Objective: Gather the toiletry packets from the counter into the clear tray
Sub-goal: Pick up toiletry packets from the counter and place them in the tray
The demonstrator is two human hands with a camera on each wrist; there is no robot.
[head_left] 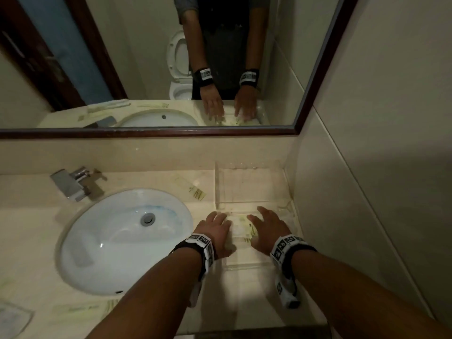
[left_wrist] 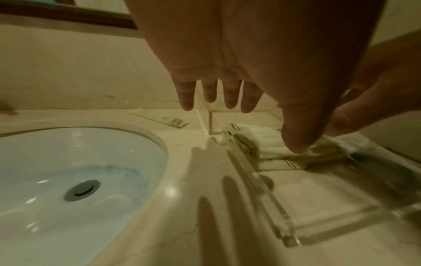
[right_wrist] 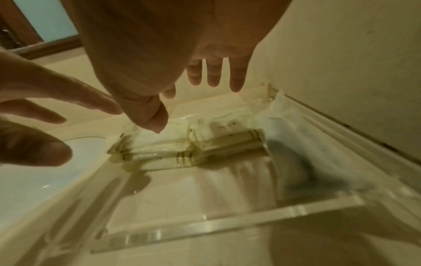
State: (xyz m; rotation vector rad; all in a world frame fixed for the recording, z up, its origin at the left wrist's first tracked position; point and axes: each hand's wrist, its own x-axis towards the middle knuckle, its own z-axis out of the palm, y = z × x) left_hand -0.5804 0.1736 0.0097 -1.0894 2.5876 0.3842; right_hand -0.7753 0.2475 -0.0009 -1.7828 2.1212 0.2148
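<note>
From the head view, both hands hover palm-down over the near clear tray (head_left: 247, 261) at the right end of the counter (head_left: 29, 196), close to the side wall: the left hand (head_left: 216, 232) over the tray's left edge, the right hand (head_left: 267, 232) over its right part, fingers spread and gripping nothing. Between them lie pale packets (head_left: 242, 227) with green stripes, in the tray's far part. A second clear tray (head_left: 252, 184) sits behind, in the counter's back right corner, and one more packet (head_left: 192, 187) lies on the counter just left of it, behind the sink (head_left: 117, 241). More packets (head_left: 80, 308) lie along the front edge, blurred. The tap (head_left: 72, 183) stands at the back left of the sink, and the mirror (head_left: 146, 69) above repeats the hands. The left wrist view adds what the head view hides: the left hand (left_wrist: 239, 63) has straight, parted fingers, its thumb tip low over the stacked packets (left_wrist: 268, 142) inside the tray (left_wrist: 271, 203); whether it touches them I cannot tell. The lone packet (left_wrist: 166, 120) shows beyond the sink's rim. The right wrist view shows the right hand (right_wrist: 173, 54) likewise loose and holding nothing, the packets (right_wrist: 173, 147) lying side by side against the tray's far wall, and the tray's thick near wall (right_wrist: 205, 228).
</note>
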